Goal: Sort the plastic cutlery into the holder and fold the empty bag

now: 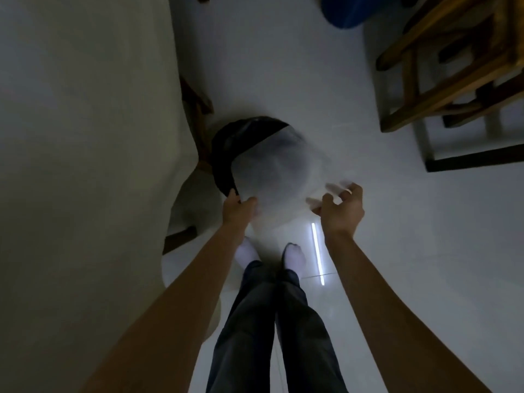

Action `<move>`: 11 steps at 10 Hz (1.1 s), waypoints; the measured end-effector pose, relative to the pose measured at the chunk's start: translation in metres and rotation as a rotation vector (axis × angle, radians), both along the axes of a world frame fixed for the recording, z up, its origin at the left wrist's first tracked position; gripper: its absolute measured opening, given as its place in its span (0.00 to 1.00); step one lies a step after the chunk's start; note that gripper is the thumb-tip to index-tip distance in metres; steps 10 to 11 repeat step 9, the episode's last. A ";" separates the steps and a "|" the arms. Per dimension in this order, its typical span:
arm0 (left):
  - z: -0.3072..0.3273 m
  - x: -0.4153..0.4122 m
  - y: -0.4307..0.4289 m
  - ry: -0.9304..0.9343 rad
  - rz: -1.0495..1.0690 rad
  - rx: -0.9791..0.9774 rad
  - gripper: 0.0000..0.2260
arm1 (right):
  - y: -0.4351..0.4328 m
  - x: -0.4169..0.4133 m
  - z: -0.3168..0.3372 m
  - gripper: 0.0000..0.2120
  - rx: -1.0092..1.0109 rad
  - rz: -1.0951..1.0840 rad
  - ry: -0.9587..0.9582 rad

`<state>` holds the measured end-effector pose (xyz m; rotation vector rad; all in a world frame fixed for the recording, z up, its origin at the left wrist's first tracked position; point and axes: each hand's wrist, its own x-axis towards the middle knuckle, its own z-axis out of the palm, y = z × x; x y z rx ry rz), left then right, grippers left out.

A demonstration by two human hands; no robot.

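A clear, empty plastic bag (279, 168) is spread in the air above the floor, blurred by motion. My left hand (237, 209) grips its near left corner, fingers curled round the edge. My right hand (341, 207) is at the bag's near right edge with its fingers spread and blurred. The bag's corner lies by the thumb and forefinger, and whether they pinch it is unclear. Behind and under the bag stands a round black bin (226, 148). No cutlery and no holder are in view.
A table with a pale cloth (85, 137) fills the left side, with its wooden leg (198, 109) next to the bin. A wooden chair (453, 66) stands at the upper right on the white tiled floor (425, 251). My legs and socked feet (293, 258) are below the bag.
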<state>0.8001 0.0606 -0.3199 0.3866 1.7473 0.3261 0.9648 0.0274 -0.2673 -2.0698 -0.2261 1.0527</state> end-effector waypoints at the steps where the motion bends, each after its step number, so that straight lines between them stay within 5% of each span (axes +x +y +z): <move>1: -0.027 0.000 -0.004 0.001 -0.089 0.003 0.19 | 0.002 -0.004 -0.029 0.16 -0.034 0.001 -0.036; 3: -0.083 -0.002 -0.001 0.052 -0.201 0.037 0.14 | 0.005 -0.014 -0.083 0.16 -0.105 0.099 -0.078; 6: -0.113 0.000 0.005 0.007 -0.223 0.107 0.26 | 0.025 -0.026 -0.126 0.21 -0.250 0.396 -0.144; 11: -0.058 -0.001 -0.015 0.045 -0.402 0.148 0.25 | 0.008 -0.029 -0.062 0.28 -0.392 0.623 -0.083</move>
